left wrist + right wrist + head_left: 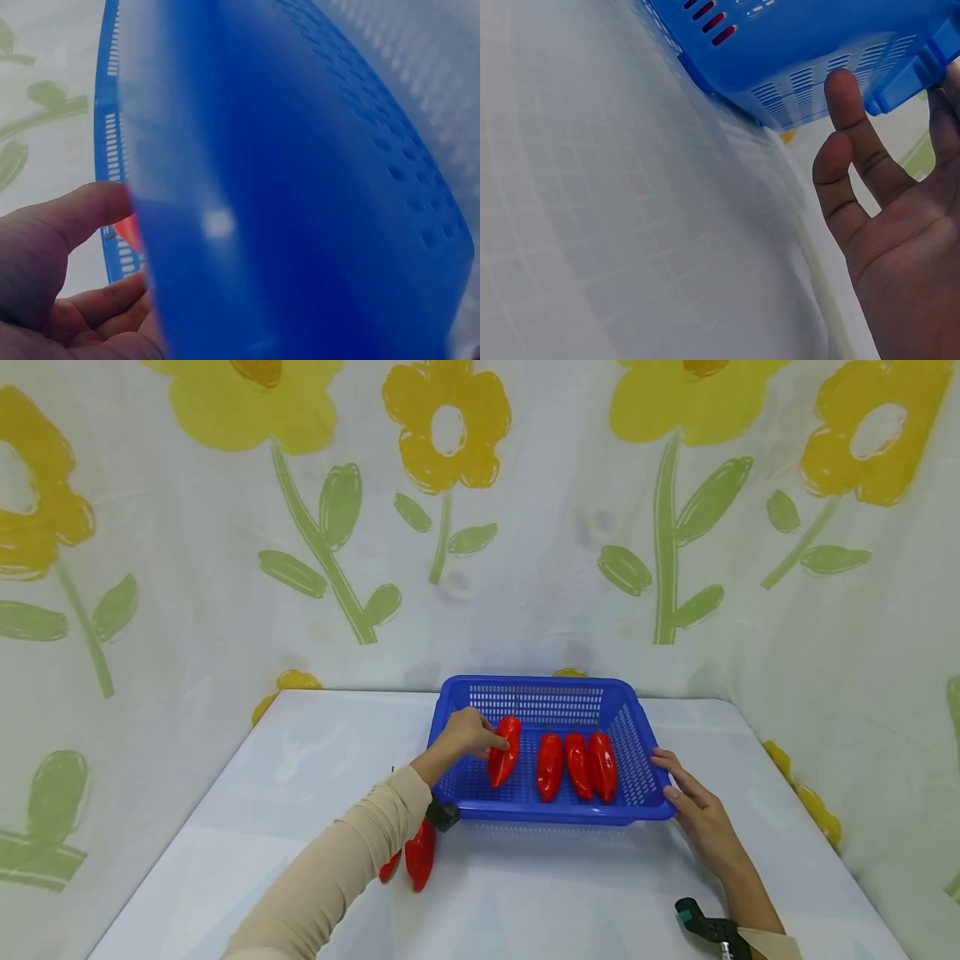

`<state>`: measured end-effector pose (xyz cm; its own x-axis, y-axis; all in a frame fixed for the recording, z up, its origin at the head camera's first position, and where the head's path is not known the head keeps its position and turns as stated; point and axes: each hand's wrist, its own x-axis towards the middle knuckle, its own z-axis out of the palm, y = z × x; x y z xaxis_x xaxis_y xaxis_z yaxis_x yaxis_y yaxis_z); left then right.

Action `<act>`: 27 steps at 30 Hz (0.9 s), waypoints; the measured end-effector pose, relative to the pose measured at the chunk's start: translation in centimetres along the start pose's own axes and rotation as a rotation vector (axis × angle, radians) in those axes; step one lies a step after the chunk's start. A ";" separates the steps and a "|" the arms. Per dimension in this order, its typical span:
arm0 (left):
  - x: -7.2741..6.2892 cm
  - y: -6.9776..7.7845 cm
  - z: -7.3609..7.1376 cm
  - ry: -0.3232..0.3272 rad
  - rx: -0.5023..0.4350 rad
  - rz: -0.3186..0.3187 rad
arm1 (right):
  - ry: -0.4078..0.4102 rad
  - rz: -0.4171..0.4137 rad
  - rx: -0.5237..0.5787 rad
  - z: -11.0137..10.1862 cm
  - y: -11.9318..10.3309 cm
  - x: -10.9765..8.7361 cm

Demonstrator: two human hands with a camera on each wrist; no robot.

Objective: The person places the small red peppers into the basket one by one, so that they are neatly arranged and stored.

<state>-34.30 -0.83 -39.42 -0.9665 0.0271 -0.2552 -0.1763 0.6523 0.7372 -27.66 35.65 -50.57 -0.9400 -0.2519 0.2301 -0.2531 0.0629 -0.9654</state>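
In the head view, a blue plastic basket (543,812) stands on the white table. My left hand (471,732) reaches into its left part and pinches a glossy red pepper (505,760) between thumb and fingers. Three more red peppers lie side by side in the basket, one of them the middle pepper (578,766). My right hand (701,818) touches the basket's right rim near the front corner, its fingers fairly straight. The basket wall covers most of the held pepper in the left wrist view. Loosely spread fingers (847,105) show beside the basket in the right wrist view.
Two red peppers, including one whole-looking pepper (421,856), lie on the table (570,893) left of the basket's front, partly behind my left forearm. A flower-printed cloth (517,610) hangs behind the table and along its sides.
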 end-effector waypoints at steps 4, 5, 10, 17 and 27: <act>0.2 0.6 0.8 -0.029 0.001 -0.008 | 0.003 0.000 0.011 -0.1 0.1 0.0; 0.3 0.7 0.9 -0.036 0.000 -0.009 | 0.006 0.000 0.010 -0.1 0.1 0.1; 0.7 1.4 1.4 -0.065 -0.051 -0.055 | 0.000 -0.008 0.014 -0.2 0.2 0.1; 1.5 2.2 0.7 -0.033 -0.105 -0.082 | -0.004 -0.005 0.012 -0.2 0.2 0.3; 2.6 2.4 0.8 -0.115 -0.107 -0.162 | 0.011 0.010 -0.006 0.0 0.2 0.1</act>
<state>-37.14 1.42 -38.81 -0.8975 0.0189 -0.4407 -0.3520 0.5714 0.7414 -27.84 35.59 -50.70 -0.9449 -0.2407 0.2219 -0.2451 0.0708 -0.9669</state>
